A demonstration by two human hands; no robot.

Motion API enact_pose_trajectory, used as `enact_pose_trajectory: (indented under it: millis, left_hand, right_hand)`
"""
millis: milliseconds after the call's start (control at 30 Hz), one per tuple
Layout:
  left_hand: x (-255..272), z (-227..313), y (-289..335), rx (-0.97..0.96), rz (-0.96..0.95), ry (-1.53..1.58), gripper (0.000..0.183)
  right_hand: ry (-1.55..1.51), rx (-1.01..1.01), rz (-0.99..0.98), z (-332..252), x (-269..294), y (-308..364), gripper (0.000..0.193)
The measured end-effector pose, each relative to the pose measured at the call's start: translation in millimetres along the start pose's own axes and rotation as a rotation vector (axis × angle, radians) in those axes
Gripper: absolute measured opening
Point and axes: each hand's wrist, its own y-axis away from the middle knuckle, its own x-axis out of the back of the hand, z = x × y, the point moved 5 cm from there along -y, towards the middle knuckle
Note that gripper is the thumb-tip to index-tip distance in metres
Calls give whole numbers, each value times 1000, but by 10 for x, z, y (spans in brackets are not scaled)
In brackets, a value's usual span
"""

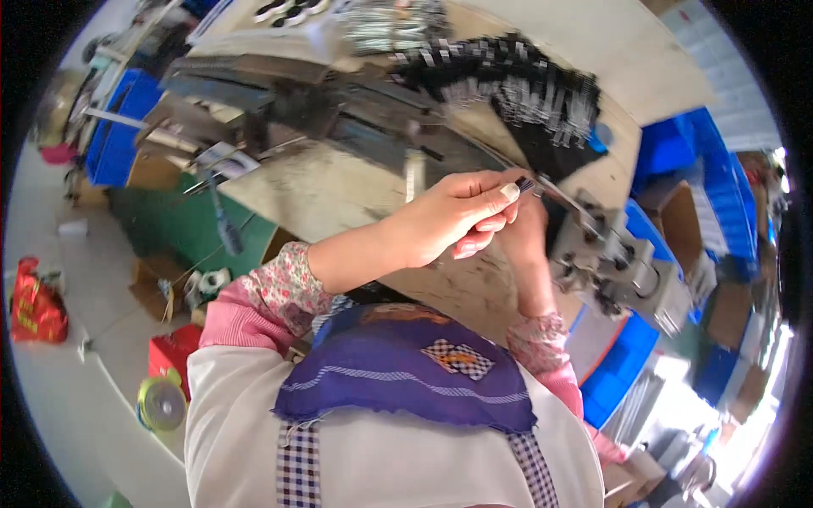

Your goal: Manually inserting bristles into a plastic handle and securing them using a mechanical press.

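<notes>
My left hand is closed over the middle of the bench, thumb and forefinger pinching a small dark piece with thin strands. It looks like a cable end, though blur hides its exact kind. Right beside it, my right hand is raised close to the same piece. Its fingers are mostly covered by the left hand, so their grip does not show. Beyond both hands lies a row of black cable bundles with pale ends.
A metal bench machine stands close to my right hand. Dark metal rails cross the wooden bench. Farther back lies a pale cable bundle. Blue bins stand at the right, and a screwdriver-like tool is at the left.
</notes>
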Motion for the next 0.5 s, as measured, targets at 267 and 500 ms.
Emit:
enact_pose_trajectory:
  millis: [267,500]
  left_hand:
    - [253,-144,-322,-100,216,141,25]
    - [268,-128,-247,-263,461,60,23]
  right_hand:
    - [257,132,97,-353,217,124,15]
    - [373,336,-104,-706,816,607,11]
